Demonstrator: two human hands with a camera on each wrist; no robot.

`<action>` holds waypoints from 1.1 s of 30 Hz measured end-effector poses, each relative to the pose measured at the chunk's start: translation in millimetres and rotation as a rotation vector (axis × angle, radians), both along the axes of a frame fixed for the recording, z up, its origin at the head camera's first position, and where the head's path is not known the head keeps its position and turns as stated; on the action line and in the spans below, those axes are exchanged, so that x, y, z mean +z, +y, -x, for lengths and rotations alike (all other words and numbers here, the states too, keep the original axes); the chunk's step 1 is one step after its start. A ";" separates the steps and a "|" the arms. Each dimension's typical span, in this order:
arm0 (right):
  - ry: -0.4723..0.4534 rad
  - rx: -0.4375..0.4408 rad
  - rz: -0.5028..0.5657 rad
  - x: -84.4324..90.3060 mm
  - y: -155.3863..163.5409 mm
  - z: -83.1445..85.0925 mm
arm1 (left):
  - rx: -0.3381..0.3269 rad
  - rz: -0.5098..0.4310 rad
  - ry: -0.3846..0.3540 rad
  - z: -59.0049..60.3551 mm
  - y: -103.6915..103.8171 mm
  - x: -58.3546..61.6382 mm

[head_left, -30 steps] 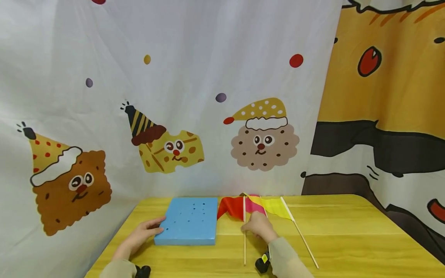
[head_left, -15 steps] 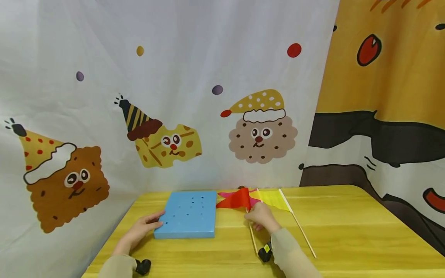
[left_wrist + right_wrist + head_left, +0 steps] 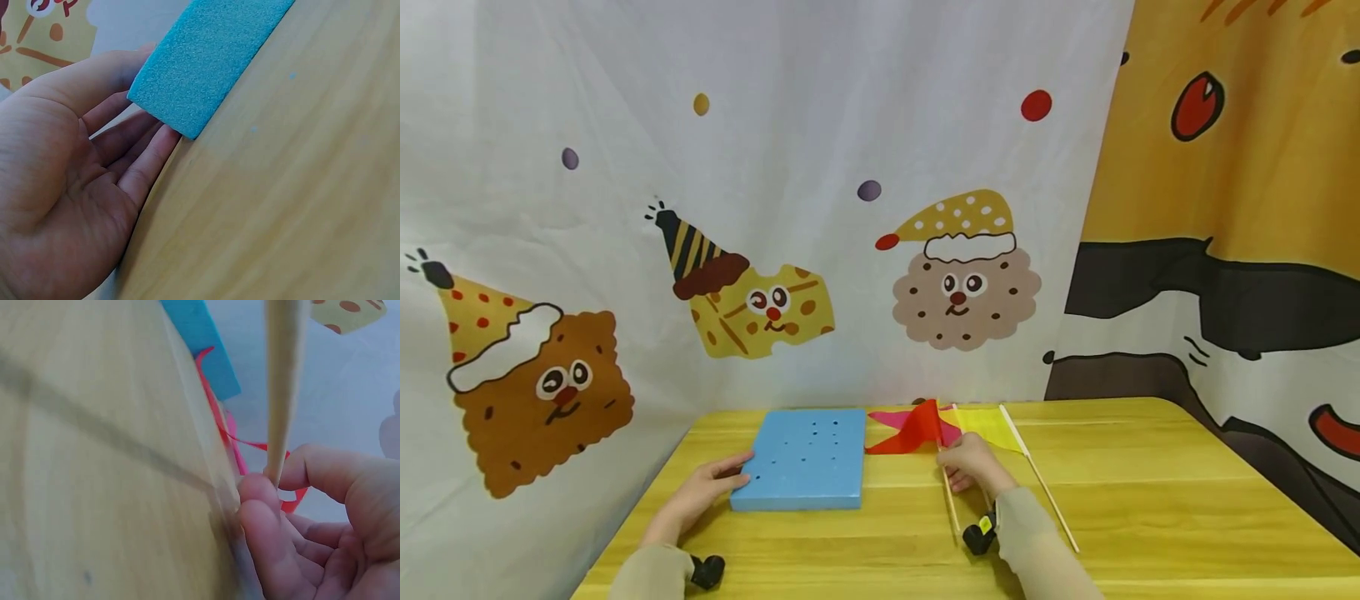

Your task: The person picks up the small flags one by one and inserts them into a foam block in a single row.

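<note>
**Red flag lifted beside the foam block**

The red flag [image 3: 916,428] is pinched by its stick in the right hand [image 3: 973,467], the stick slanting toward the person. The blue foam block [image 3: 801,459] lies to the left, steadied by the flat, relaxed left hand [image 3: 707,490]. Bare counter [image 3: 1150,500] is left on the right.

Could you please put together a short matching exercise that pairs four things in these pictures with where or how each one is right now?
Things:
1. red flag
2. blue foam block
3. yellow flag
4. left hand

States:
A. lying flat on the table, right of the right hand
B. pinched by its stick in the right hand
C. fingers resting against the block's near left corner
D. flat on the table, small holes in its top

Pairs: 1-B, 2-D, 3-A, 4-C
</note>
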State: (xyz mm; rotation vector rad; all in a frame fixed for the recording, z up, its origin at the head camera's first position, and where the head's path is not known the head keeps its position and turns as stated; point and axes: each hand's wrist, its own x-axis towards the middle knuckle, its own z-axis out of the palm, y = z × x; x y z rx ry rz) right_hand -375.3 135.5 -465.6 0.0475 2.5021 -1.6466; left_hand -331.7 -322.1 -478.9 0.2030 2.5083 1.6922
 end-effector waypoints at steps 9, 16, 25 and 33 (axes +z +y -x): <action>-0.049 0.022 0.052 -0.2 1.2 0.1 | 0.000 -0.014 -0.013 -4.3 -1.9 -2.7; -0.026 0.005 0.069 11.3 -5.5 -0.1 | 0.000 -0.021 -0.010 -6.9 -3.5 -2.5; 0.108 0.044 0.045 44.7 -13.2 5.0 | -0.031 -0.002 0.034 -7.4 -3.0 2.8; 0.203 0.128 0.041 102.6 -28.5 2.1 | -0.063 0.011 0.077 -6.2 -1.9 2.9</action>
